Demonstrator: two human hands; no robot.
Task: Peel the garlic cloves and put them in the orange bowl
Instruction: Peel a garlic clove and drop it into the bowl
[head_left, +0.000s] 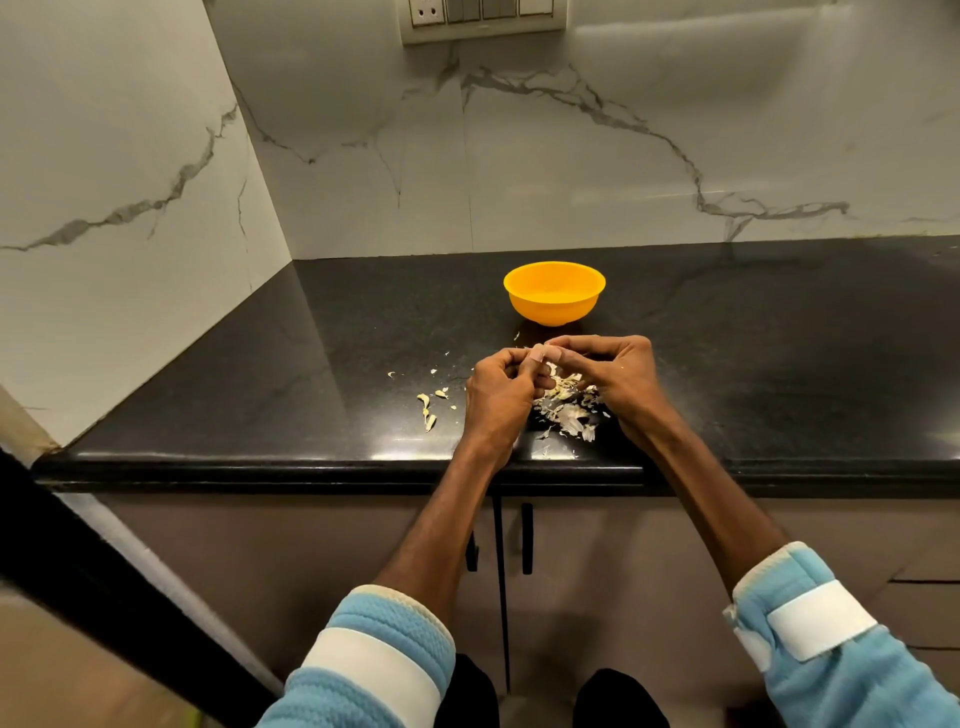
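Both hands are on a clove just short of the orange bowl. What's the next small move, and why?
Probably finish pulling the skin away with the right hand while the left hand steadies the garlic clove. Both hands pinch it above the peel pile, so scraps would drop there, and the orange bowl sits just beyond. How much skin remains is too small to tell.

Just the one wide-angle camera, and it sat on my head, looking forward and down, close over the glossy black stone countertop (311, 364), facing the white grey-veined marble wall (571, 156).
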